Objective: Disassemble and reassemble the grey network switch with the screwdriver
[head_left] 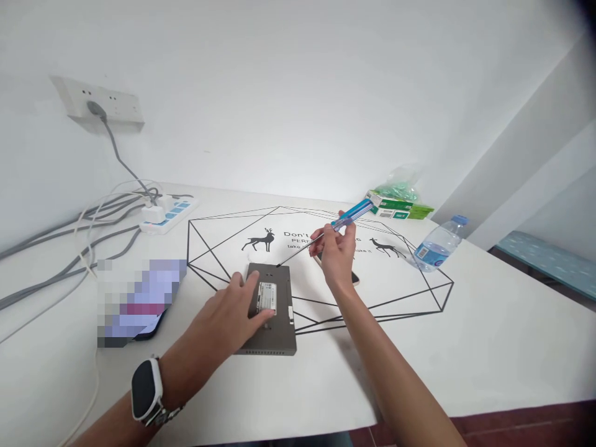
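A flat dark grey electronic device point(279, 332) with a white label and a vented near edge lies on the white table. My left hand point(233, 307) rests on its left part, fingers spread and thumb reaching over the label. In my right hand point(339, 248) is a screwdriver point(354, 214) with a clear blue handle and a long thin shaft. The shaft slants down to the left, and its tip meets the device's far edge near the right corner. I cannot tell what lies under the tip. Below my right hand, a phone-like slab point(356, 279) is partly hidden.
Left stand a pixelated phone-like screen point(149, 304), a white power strip point(174, 214) and tangled grey cables point(60, 242). At the back right are a green-and-white box point(391, 203) with a plastic bag point(400, 183). A water bottle point(437, 245) lies tilted near the right edge.
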`<move>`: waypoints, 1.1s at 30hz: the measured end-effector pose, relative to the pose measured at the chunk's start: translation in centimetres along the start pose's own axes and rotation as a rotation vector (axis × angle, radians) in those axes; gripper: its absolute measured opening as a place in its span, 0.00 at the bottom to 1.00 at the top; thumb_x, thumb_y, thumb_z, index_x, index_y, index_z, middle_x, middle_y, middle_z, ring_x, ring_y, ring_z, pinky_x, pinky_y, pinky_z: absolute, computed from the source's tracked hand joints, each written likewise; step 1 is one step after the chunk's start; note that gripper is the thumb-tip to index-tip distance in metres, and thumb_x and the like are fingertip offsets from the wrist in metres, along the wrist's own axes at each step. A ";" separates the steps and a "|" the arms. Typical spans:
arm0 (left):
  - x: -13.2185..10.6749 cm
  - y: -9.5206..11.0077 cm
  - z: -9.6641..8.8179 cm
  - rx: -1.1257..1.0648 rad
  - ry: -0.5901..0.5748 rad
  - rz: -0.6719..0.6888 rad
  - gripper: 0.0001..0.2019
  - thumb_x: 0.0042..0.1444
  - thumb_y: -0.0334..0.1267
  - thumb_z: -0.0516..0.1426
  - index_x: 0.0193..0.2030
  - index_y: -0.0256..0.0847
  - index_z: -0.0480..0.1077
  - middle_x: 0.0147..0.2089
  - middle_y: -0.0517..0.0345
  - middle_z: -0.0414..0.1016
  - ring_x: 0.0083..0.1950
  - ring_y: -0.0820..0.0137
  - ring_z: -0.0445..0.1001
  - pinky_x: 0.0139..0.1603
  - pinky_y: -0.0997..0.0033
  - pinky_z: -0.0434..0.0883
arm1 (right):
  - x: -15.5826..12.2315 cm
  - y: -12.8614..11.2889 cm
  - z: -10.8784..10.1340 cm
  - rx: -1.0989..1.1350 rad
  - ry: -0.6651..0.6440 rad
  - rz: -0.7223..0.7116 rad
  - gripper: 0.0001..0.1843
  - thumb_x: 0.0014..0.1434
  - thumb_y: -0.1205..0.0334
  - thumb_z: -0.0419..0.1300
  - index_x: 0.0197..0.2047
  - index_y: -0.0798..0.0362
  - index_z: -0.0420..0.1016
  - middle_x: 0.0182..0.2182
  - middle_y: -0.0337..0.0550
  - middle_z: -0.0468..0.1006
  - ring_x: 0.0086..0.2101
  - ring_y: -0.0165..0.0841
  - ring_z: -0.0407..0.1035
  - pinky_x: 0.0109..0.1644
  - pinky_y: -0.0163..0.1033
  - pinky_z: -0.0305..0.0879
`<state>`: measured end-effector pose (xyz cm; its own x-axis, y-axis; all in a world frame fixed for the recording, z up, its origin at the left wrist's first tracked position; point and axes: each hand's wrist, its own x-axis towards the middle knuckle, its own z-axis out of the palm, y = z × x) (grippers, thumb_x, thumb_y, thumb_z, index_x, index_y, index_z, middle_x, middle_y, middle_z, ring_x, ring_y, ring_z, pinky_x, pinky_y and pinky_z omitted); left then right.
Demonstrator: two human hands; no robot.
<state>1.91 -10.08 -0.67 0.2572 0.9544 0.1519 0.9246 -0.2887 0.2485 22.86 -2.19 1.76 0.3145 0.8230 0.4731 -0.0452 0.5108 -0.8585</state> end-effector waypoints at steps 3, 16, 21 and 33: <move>1.9 0.9 -0.5 0.062 0.025 0.082 0.24 0.65 0.52 0.51 0.60 0.39 0.69 0.53 0.40 0.71 0.40 0.56 0.77 0.38 0.60 0.71 | 0.3 -0.1 -0.3 -0.025 0.031 0.001 0.25 0.65 0.52 0.56 0.61 0.44 0.52 0.23 0.29 0.71 0.16 0.27 0.61 0.20 0.34 0.60; 9.8 -2.0 4.5 -0.184 0.003 0.417 0.21 0.70 0.45 0.43 0.45 0.41 0.76 0.49 0.48 0.73 0.46 0.60 0.74 0.49 0.58 0.70 | 0.1 2.9 -1.3 -0.553 -0.451 0.392 0.29 0.54 0.68 0.62 0.60 0.58 0.65 0.14 0.29 0.68 0.15 0.28 0.62 0.21 0.31 0.57; 10.0 -4.6 4.2 -0.376 0.029 0.326 0.18 0.68 0.38 0.44 0.55 0.41 0.72 0.56 0.50 0.75 0.55 0.60 0.73 0.59 0.56 0.68 | -1.2 3.1 -0.1 -0.587 -0.512 0.413 0.31 0.56 0.67 0.61 0.62 0.60 0.62 0.15 0.31 0.71 0.16 0.29 0.62 0.22 0.32 0.57; 10.2 -4.6 4.0 -0.330 -0.043 0.431 0.25 0.51 0.20 0.45 0.42 0.47 0.78 0.50 0.57 0.75 0.52 0.62 0.73 0.55 0.61 0.70 | -1.3 3.0 0.8 -0.331 -0.262 0.090 0.25 0.63 0.40 0.57 0.51 0.53 0.69 0.22 0.32 0.72 0.15 0.25 0.60 0.19 0.32 0.56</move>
<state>1.41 1.25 -4.06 0.6110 0.7447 0.2684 0.5973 -0.6562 0.4611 21.61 -1.52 -1.25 0.0700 0.9177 0.3911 0.2585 0.3620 -0.8956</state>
